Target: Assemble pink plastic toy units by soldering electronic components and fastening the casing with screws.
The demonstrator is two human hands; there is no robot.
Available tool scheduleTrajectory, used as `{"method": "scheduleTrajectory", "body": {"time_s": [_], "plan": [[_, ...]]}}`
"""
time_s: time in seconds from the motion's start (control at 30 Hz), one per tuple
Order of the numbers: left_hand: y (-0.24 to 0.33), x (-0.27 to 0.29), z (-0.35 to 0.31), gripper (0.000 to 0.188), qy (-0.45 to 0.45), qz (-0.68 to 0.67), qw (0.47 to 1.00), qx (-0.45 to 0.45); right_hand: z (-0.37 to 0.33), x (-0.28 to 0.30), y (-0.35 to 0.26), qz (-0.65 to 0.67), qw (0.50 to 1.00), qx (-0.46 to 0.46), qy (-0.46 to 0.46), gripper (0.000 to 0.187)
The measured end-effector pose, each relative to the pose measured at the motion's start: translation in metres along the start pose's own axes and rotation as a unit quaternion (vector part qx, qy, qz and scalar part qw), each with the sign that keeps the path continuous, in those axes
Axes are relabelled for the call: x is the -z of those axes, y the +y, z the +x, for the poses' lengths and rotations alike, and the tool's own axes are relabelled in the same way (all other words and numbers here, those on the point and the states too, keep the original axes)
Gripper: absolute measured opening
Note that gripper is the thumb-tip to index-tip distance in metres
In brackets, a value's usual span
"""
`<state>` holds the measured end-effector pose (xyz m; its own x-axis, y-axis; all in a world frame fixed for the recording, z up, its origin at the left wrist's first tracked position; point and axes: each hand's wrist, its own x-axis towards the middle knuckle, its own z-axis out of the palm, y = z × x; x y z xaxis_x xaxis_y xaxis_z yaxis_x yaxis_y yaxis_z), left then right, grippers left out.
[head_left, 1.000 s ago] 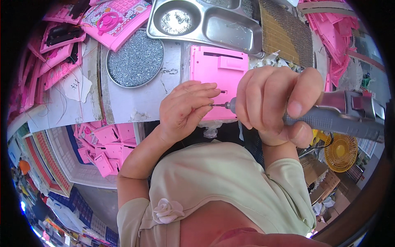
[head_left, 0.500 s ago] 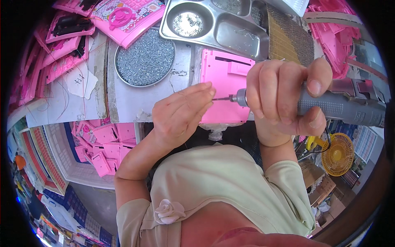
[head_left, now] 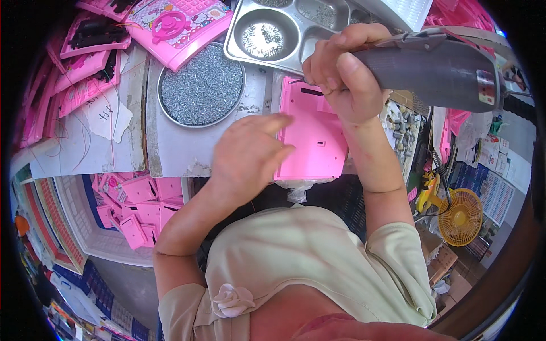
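Observation:
A grey electric screwdriver (head_left: 429, 71) lies in my right hand (head_left: 352, 77), fingers wrapped round its front. Its thin bit points left, to the upper left corner of a pink plastic case (head_left: 310, 131); whether it touches a screw is too small to tell. The case lies flat at the table's front edge, with a dark slot and small holes in its face. Beside the case's left edge, my left hand (head_left: 247, 153) is smeared by motion. Its thumb and forefinger stand apart, with nothing visible between them.
A round metal dish (head_left: 159, 102) full of small screws stands left of the case. Behind is a steel compartment tray (head_left: 230, 48) with screws. A pink toy laptop (head_left: 196, 40) and stacked pink parts (head_left: 85, 74) lie farther left. A white crate (head_left: 85, 227) holds more pink cases.
The screwdriver has swung up and away, its bit moving from my left fingertips to the case's upper left corner. My left thumb and forefinger have come apart.

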<state>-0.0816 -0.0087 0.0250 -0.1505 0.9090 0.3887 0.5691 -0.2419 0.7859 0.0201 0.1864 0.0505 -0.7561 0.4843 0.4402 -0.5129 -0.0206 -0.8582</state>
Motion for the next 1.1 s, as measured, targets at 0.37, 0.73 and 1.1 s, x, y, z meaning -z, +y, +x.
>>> {"method": "scheduleTrajectory", "body": {"time_s": [0.37, 0.73, 1.1], "plan": [[0.0, -0.03, -0.013, 0.023, 0.01, 0.121, 0.991, -0.049, 0.006, -0.005, 0.011, -0.064, 0.994, -0.084, 0.007, 0.016], [-0.001, -0.035, -0.017, 0.018, 0.045, 0.127, 0.99, -0.048, -0.015, -0.017, -0.002, -0.184, 0.981, -0.035, -0.042, 0.025], [-0.003, -0.019, -0.011, 0.018, 0.097, 0.014, 0.995, 0.008, -0.017, -0.055, -0.065, 0.024, 0.998, -0.019, -0.046, 0.032]]}}
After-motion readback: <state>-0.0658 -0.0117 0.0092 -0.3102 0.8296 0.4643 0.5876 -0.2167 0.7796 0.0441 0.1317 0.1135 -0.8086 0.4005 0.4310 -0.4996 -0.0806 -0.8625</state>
